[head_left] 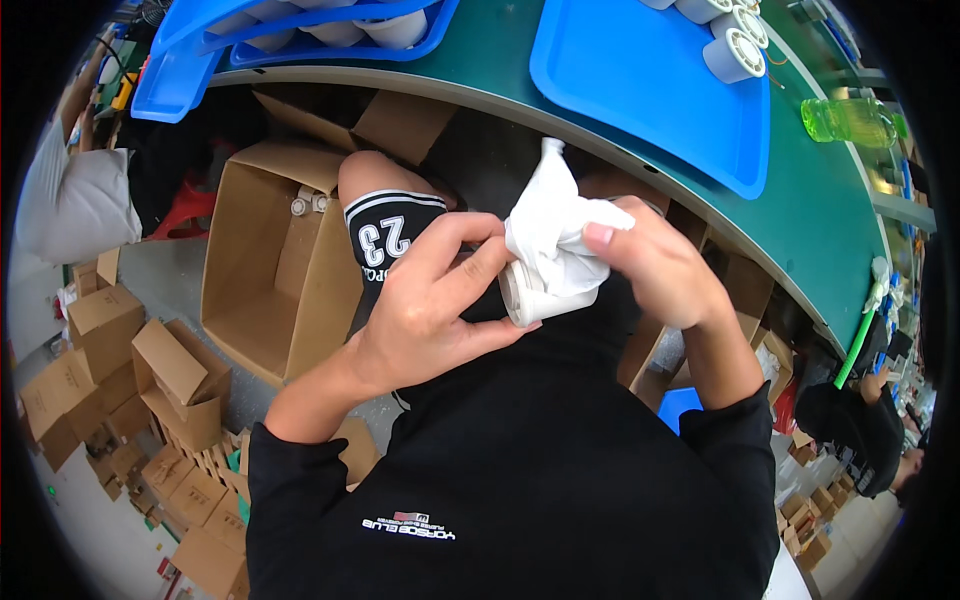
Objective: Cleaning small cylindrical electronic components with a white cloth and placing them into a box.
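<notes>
Stretching across the top of the view, the green desk [490,60] bends down along the right side, and it's a loaded one! Below it, just left of the person's knee, an open cardboard box [255,250] stands on the floor. Up top, a broad blue tray [640,100] shows plenty of bare surface, with a second blue tray [320,60] to its left full of white containers. And here's the action: the left hand [425,300] and the right hand [665,260] work close together over the lap, the right pinching a bunched white cloth [555,235] against a white cup [560,304], the left gripping that cup between thumb and fingers. Whether any cloth reaches inside, I can't tell! A green bottle [845,122] sits far right, and white cylinders [735,57] cluster at the broad tray's far corner.
</notes>
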Tool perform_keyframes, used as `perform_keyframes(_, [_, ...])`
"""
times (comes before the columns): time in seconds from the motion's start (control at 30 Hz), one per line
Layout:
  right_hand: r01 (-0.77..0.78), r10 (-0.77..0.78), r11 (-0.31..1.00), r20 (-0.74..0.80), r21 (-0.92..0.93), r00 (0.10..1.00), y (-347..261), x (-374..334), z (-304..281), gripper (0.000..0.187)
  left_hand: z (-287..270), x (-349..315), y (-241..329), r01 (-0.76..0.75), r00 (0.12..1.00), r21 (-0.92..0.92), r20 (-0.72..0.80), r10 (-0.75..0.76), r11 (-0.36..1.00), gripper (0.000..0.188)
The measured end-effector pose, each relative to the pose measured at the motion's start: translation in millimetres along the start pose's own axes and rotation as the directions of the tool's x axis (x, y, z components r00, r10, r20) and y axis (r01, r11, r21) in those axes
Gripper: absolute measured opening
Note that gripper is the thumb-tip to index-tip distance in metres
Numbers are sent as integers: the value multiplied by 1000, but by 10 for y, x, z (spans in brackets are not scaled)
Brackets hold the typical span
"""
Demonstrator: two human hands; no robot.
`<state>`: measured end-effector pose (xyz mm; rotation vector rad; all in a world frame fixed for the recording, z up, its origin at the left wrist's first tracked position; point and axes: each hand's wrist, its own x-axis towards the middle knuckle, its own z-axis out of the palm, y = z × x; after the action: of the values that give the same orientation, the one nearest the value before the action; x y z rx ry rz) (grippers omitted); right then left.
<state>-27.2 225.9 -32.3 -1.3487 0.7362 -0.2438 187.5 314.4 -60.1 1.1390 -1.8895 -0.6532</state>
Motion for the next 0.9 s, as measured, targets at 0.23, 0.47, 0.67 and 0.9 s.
perform_keyframes(0.23, [-74, 86, 688, 21, 722, 996, 377, 54, 5, 50, 20, -105, -26, 20, 996, -20, -90, -22, 1000, 59])
perform_keyframes(0.47, [48, -63, 473, -21, 880, 998, 524, 64, 174, 51, 243, -126, -123, 64, 935, -106, -341, -97, 992, 65])
perform_keyframes(0.67, [117, -162, 354, -63, 928, 985, 689, 63, 329, 50, 335, -14, -140, 223, 865, -197, -412, -287, 955, 63])
perform_keyframes(0.9, [399, -154, 719, -429, 569, 890, 581, -203, 210, 45, 44, -7, -266, 28, 914, 460, -372, 164, 887, 58])
